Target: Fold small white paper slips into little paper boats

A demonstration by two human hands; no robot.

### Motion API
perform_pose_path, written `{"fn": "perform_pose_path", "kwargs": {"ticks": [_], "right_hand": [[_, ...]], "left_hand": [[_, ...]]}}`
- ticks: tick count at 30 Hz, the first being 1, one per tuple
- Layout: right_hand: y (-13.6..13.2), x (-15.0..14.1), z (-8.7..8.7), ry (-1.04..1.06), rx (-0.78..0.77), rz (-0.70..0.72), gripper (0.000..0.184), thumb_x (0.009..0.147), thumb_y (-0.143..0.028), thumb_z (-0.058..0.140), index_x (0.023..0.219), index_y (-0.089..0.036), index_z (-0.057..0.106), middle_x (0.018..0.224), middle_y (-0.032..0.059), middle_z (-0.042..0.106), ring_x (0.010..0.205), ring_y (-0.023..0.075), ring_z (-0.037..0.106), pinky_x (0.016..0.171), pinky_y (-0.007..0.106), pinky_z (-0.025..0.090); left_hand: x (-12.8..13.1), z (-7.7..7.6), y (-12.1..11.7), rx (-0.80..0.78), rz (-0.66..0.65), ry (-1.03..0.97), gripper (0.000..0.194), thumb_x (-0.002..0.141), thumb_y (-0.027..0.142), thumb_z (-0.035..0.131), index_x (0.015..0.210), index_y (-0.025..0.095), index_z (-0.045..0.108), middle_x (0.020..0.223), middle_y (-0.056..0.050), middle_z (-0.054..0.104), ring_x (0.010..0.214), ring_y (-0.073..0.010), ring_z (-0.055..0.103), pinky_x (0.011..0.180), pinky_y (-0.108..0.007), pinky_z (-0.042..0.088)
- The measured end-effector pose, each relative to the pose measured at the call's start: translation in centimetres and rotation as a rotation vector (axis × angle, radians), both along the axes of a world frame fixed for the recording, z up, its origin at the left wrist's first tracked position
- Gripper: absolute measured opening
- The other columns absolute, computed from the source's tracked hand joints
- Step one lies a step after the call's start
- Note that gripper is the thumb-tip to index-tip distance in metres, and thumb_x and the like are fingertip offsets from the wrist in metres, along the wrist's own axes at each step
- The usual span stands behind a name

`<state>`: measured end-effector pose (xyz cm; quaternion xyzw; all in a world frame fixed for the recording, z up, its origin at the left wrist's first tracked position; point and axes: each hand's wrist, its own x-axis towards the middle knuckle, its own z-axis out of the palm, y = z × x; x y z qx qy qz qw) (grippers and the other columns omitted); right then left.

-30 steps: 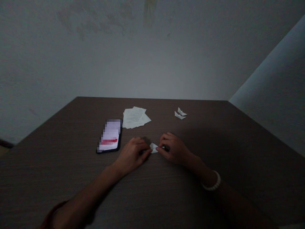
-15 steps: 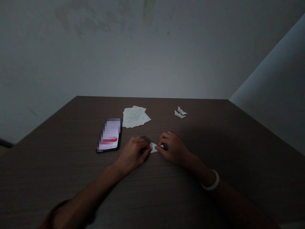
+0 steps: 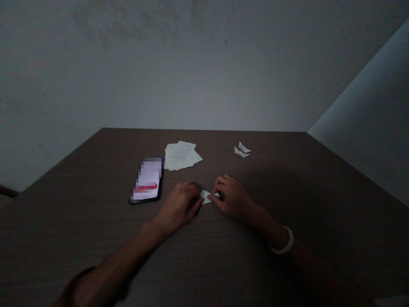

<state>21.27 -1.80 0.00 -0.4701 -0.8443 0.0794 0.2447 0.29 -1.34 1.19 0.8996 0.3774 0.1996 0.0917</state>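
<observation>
A small folded piece of white paper [image 3: 206, 196] lies low over the table between my two hands. My left hand [image 3: 180, 201] is closed, with thumb and fingers pinching the paper's left end. From the other side my right hand [image 3: 232, 196] pinches it near the right, and a pale tip of paper shows among the fingers. The fingers cover both ends, so the full shape of the fold is hidden. A white beaded bracelet [image 3: 290, 241] circles my right wrist.
A phone [image 3: 147, 181] with a lit, blurred screen lies left of my hands on the dark wooden table [image 3: 204, 264]. Behind it is a loose stack of printed paper sheets [image 3: 179, 155]. Two small paper boats [image 3: 242, 152] rest toward the back right. A wall [image 3: 204, 76] rises behind the table.
</observation>
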Motion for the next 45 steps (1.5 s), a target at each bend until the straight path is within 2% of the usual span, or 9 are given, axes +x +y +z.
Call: {"fn": "perform_pose_path", "kwargs": {"ticks": [4,9,17,26,37,45], "right_hand": [[-0.1,-0.1,0.1,-0.004,0.001,-0.008,0.014,0.084,-0.029,0.069,0.079,-0.017,0.065,0.088,0.0054,0.063,0.085,0.0191,0.052,0.078,0.033,0.040],[-0.1,-0.1,0.2,-0.011,0.002,-0.016,0.014,0.084,-0.029,0.069,0.079,-0.017,0.065,0.089,0.0054,0.063,0.085,0.0193,0.052,0.077,0.033,0.039],[0.0,0.0,0.0,-0.006,-0.001,-0.023,0.014,0.082,-0.030,0.072,0.079,-0.018,0.066,0.088,0.0047,0.064,0.083,0.0191,0.053,0.076,0.033,0.039],[0.1,0.0,-0.4,-0.006,0.029,-0.079,0.018,0.086,-0.035,0.068,0.081,-0.018,0.064,0.087,0.0045,0.064,0.083,0.0195,0.053,0.077,0.033,0.039],[0.6,1.1,-0.5,0.040,0.063,-0.205,0.013,0.085,-0.031,0.069,0.084,-0.019,0.062,0.086,0.0041,0.066,0.085,0.0205,0.058,0.076,0.032,0.042],[0.2,1.1,0.3,0.098,0.122,-0.154,0.008,0.087,-0.023,0.063,0.081,-0.018,0.064,0.083,0.0039,0.065,0.081,0.0183,0.059,0.075,0.031,0.043]], "left_hand": [[0.0,-0.3,-0.1,0.046,-0.009,0.029,0.018,0.091,0.023,0.054,0.076,0.014,0.062,0.080,-0.008,0.063,0.078,-0.0233,0.056,0.073,-0.039,0.046],[0.0,-0.3,-0.1,0.058,-0.018,0.030,0.022,0.091,0.023,0.051,0.073,0.015,0.060,0.078,-0.007,0.062,0.074,-0.0210,0.055,0.071,-0.038,0.045],[-0.1,-0.5,0.0,0.036,-0.005,-0.020,0.015,0.089,0.022,0.055,0.077,0.015,0.062,0.078,-0.007,0.062,0.076,-0.0217,0.055,0.071,-0.038,0.045],[-0.5,0.6,-0.1,0.009,-0.133,0.047,0.024,0.085,0.013,0.052,0.096,0.019,0.073,0.089,-0.008,0.064,0.086,-0.0244,0.057,0.073,-0.039,0.041],[-0.7,0.4,-0.4,0.030,-0.166,0.095,0.025,0.085,0.015,0.051,0.100,0.018,0.072,0.090,-0.009,0.061,0.087,-0.0248,0.054,0.075,-0.040,0.042],[-0.7,0.5,-0.4,0.028,-0.159,0.113,0.026,0.088,0.017,0.048,0.100,0.017,0.071,0.090,-0.009,0.060,0.087,-0.0247,0.053,0.075,-0.040,0.042]]}}
